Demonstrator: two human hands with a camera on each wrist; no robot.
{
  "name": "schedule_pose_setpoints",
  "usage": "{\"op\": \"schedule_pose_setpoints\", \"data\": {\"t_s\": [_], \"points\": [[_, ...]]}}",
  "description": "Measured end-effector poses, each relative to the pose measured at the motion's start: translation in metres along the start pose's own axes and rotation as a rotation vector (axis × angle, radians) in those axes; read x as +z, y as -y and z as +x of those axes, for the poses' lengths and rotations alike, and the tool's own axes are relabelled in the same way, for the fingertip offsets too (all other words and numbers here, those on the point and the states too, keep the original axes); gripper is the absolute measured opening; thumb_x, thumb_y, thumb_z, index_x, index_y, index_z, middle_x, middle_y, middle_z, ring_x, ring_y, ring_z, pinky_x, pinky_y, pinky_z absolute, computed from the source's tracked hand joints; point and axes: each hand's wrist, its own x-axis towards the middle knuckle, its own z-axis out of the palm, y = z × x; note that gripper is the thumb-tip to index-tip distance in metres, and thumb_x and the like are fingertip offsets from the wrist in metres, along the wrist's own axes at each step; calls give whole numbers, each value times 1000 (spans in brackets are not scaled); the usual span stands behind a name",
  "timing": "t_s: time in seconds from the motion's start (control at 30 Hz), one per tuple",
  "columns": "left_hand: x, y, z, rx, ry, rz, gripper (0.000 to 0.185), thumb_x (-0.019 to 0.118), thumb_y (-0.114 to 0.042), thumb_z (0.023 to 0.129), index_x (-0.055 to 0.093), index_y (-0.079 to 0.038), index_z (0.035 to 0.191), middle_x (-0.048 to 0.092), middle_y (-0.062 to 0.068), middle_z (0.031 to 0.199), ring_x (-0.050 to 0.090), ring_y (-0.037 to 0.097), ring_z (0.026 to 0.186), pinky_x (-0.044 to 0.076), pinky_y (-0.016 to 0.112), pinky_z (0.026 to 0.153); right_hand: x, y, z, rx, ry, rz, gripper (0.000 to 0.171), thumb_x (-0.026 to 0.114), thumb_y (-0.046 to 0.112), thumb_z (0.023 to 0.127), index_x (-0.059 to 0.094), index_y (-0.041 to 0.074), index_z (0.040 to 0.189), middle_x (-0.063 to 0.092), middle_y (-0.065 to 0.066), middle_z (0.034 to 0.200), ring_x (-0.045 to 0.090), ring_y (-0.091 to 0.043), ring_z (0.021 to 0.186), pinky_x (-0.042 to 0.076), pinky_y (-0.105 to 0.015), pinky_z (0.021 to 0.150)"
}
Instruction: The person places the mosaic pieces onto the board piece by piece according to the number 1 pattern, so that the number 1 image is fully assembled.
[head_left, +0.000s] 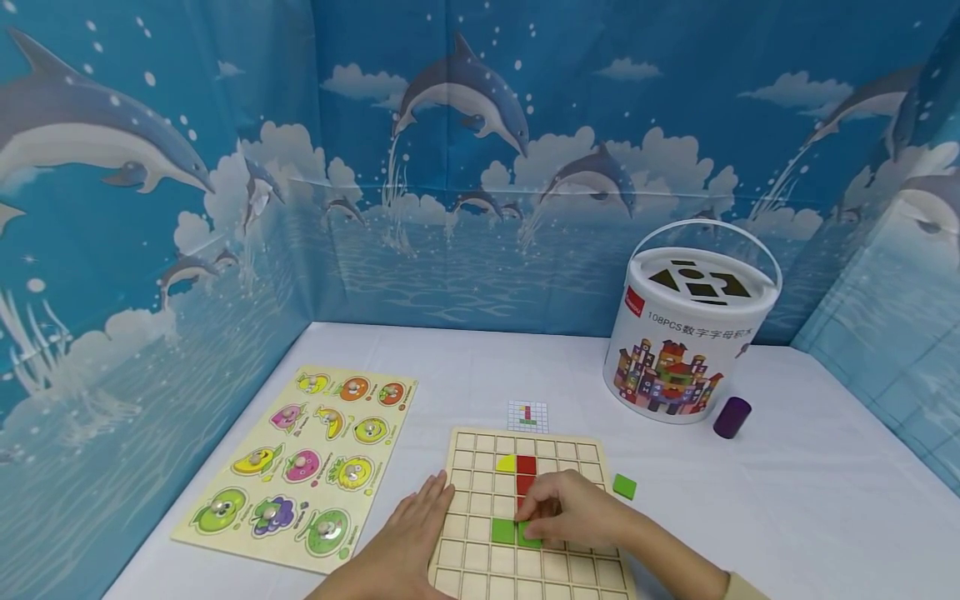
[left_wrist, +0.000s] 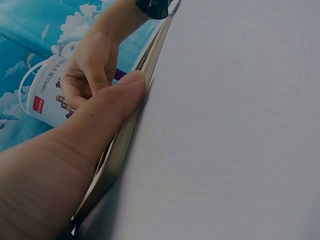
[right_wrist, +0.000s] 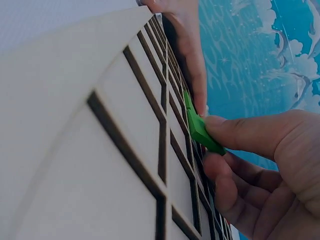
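A wooden grid board lies on the white table. My left hand rests along its left edge, fingers fairly straight, with the thumb against the near edge. Over the board's middle, my right hand pinches a green square tile between thumb and fingers; the tile sits slightly tilted at a grid cell. Just left of it, another green tile lies in a cell. Farther up are a column of red tiles, partly hidden by the right hand, and a yellow rounded tile.
A loose green tile lies right of the board. Behind the board is a small pattern card. A fruit puzzle board lies at left. At the back right stand a white lidded bucket and a purple cylinder.
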Motion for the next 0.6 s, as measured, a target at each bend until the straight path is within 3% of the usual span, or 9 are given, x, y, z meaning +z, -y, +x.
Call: {"op": "schedule_pose_setpoints", "data": {"t_s": [0.17,0.6], "points": [[0,0,0,1,-6,8,128,74,-72,66,21,9,150,16,28,157,18,41,144,25,59,110,-1,-4,0,-42,-16,-84,8,75,14,86,76,11,94,65,3,88,59,-4,71,53,-23,61],[-1,-1,0,-4,0,-12,129,73,-72,66,20,9,150,14,27,158,15,40,145,23,60,111,0,-2,0,-12,-27,-106,4,76,13,85,74,12,87,63,9,82,58,-3,70,52,-23,61]]}}
